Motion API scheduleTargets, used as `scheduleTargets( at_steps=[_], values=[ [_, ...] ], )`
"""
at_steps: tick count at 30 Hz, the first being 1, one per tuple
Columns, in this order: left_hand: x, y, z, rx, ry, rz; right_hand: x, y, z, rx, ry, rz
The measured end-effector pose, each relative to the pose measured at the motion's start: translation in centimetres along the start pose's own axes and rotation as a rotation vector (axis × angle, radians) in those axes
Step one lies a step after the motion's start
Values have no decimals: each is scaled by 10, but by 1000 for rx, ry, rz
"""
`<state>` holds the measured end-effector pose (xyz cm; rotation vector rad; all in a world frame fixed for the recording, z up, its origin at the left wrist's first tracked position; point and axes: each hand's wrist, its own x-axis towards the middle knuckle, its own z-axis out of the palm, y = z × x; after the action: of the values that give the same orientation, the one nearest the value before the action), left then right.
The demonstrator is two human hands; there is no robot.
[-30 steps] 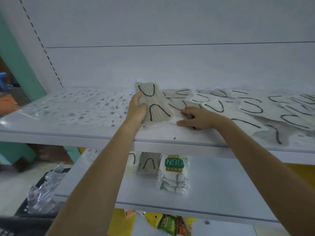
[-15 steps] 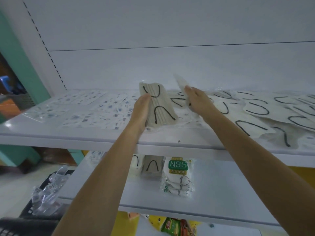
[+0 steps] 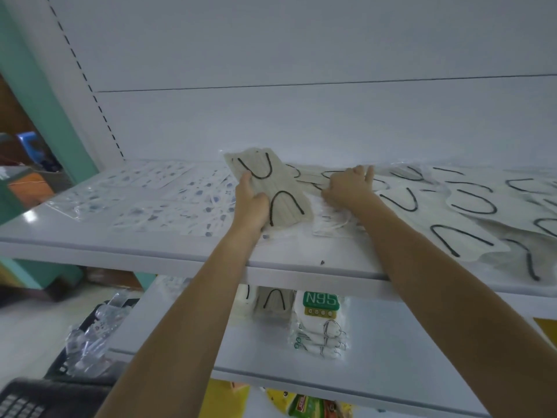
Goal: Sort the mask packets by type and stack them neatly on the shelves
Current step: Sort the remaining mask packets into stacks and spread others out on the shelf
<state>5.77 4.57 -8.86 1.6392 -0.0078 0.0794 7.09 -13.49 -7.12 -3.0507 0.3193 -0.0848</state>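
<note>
**Beige packet in hand over the upper shelf**

The left hand grips a beige mask packet with black ear loops, tilted above the upper shelf. The right hand lies on the scattered packets just beside it. Whether it pinches one, I cannot tell. An N95 stack sits on the lower shelf.

Upper shelf: patterned packets spread flat at left, beige packets with black ear loops strewn and overlapping at right. Lower shelf: a stack of N95 packets, with a beige stack just beside it on its left.
</note>
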Motion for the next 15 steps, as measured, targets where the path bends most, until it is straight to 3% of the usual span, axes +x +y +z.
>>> scheduleTargets(
  at_steps=[4, 8, 12, 15],
  values=[
    [7, -9, 0, 12, 17, -17, 3, 3, 2, -39, 99, -57],
    [4, -2, 2, -35, 17, -39, 0, 8, 3, 72, 149, -83],
    [4, -3, 2, -48, 39, -36, -5, 2, 3, -41, 258, -81],
    [2, -3, 2, -49, 53, -14, -10, 1, -2, 133, 364, 3]
  ],
)
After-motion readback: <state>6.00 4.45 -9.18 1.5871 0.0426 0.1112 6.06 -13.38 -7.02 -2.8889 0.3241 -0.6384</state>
